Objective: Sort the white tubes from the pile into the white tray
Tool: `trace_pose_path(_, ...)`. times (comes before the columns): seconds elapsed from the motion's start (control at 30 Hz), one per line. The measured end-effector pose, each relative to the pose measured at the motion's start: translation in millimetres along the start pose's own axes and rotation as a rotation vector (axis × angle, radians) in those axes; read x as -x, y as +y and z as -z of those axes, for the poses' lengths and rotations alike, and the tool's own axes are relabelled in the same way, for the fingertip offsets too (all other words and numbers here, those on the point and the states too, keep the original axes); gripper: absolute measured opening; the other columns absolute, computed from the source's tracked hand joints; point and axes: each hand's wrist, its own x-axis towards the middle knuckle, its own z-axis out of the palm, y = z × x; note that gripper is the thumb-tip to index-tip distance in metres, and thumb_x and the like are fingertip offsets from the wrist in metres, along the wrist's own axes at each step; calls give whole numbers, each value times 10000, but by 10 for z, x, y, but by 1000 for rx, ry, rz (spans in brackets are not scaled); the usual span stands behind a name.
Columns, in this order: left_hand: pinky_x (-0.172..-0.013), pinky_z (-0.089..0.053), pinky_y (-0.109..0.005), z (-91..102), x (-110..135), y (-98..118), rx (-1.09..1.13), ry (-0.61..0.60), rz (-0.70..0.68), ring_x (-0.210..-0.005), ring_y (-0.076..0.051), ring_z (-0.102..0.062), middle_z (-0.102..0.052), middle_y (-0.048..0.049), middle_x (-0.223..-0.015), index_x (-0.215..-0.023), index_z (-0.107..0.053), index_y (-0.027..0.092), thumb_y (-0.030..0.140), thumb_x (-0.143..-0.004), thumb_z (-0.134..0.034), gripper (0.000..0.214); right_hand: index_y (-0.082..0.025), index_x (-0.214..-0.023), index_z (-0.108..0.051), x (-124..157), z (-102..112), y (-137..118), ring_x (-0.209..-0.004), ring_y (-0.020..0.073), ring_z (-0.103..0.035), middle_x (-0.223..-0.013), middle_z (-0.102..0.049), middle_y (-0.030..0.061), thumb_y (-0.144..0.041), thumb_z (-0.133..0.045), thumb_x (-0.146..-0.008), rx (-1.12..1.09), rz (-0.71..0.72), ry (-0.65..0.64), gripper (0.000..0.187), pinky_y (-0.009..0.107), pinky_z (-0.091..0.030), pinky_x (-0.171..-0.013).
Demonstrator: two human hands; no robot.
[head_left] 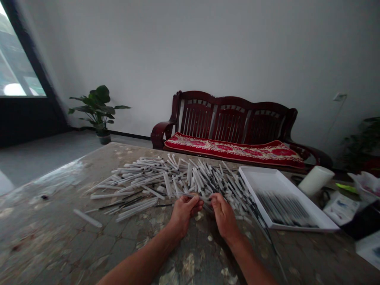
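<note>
White, seemingly plastic stick between hands

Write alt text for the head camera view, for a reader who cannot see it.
Two bare hands, left hand and right hand, together hold a thin white stick at the near edge of a large pile of white sticks on a mottled table. A white tray of dark sticks lies to the right, with a wooden bench and potted plant behind.

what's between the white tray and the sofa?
In the head view, only bare table top lies between the white tray and the sofa; the pile of white sticks sits left of the tray.
</note>
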Motion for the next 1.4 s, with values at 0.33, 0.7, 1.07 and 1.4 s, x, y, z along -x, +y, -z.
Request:
trace_pose_path(0.33, -543, -534, -205, -32, -18, -17, -10, -6, 6, -570, -118, -646, -668, -13, -624, -720, -648, 122, 263, -535, -845, 304, -209, -750, -562, -36, 28, 35, -624, 149, -536, -655, -591, -3, -437, -307, -934, 44, -38, -8, 389, 241, -341, -583)
trace_pose_path(0.7, -554, -533, -212, -46, 2, -7, -32, -12, -3, -580, -122, -648, -673, -24, -634, -719, -653, 120, 260, -558, -834, 280, -216, -750, -560, -23, 10, 50, -622, 152, -542, -655, -599, -3, -450, -320, -933, 46, -32, -19, 382, 241, -340, -574)
trace_pose_path(1.07, -550, -527, -219, -40, 30, -26, -44, -12, 0, -564, -121, -637, -661, -18, -613, -725, -648, 117, 299, -525, -847, 336, -216, -684, -524, -23, 10, 51, -602, 140, -507, -612, -549, -21, -462, -328, -917, -12, -54, -30, 392, 235, -332, -573)
trace_pose_path(1.4, -549, -503, -214, -32, 36, 108, -200, -216, 10, -577, -130, -640, -701, -59, -685, -757, -677, 116, 334, -537, -832, 346, -227, -654, -464, -74, 85, 108, -528, 131, -440, -567, -458, -43, -493, -358, -893, -269, -131, 16, 373, 239, -351, -505)
